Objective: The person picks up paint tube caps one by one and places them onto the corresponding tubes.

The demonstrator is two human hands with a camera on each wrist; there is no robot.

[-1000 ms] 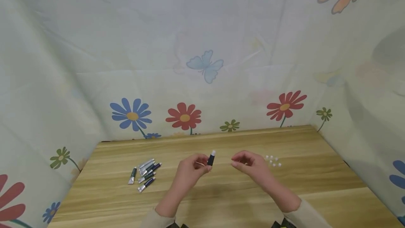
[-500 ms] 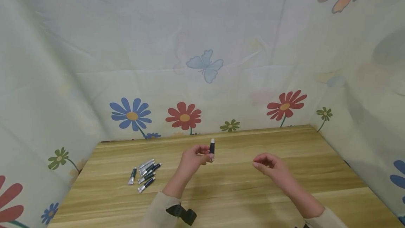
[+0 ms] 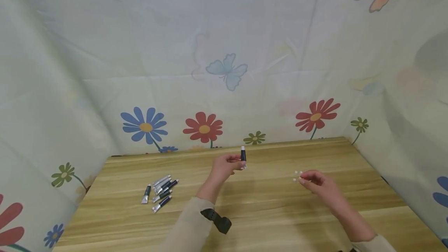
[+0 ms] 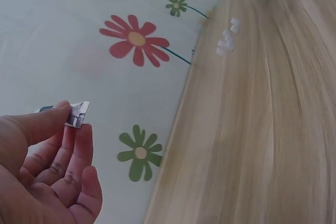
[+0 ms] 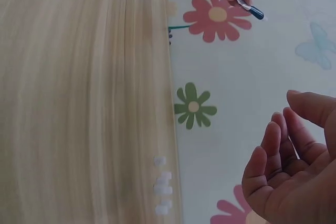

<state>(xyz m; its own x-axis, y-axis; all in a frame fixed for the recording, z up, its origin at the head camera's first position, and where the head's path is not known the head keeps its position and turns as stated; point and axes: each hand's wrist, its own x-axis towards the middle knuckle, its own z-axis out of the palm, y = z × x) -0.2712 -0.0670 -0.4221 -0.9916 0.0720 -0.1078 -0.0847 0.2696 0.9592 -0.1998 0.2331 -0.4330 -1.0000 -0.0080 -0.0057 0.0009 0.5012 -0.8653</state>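
Observation:
My left hand (image 3: pixel 224 166) pinches a small dark paint tube (image 3: pixel 243 154) between thumb and fingers, white cap upward, raised above the table. In the left wrist view, the tube's flat silver crimped end (image 4: pixel 80 114) sticks out past the thumb. My right hand (image 3: pixel 323 186) hovers at the right beside several small white pieces (image 3: pixel 296 172), partly hiding them in the head view. Nothing shows between its thumb and loosely bent fingers in the right wrist view, where the white pieces (image 5: pixel 163 186) lie on the wood.
Several more paint tubes (image 3: pixel 162 186), dark and silver, lie grouped on the wooden table (image 3: pixel 259 213) at the left. A flower-printed cloth (image 3: pixel 168 92) hangs behind the table and along its sides.
My right hand has moved right, away from the tube and over to the white pieces. My left hand has raised the tube, turned it more upright and shifted forward and right.

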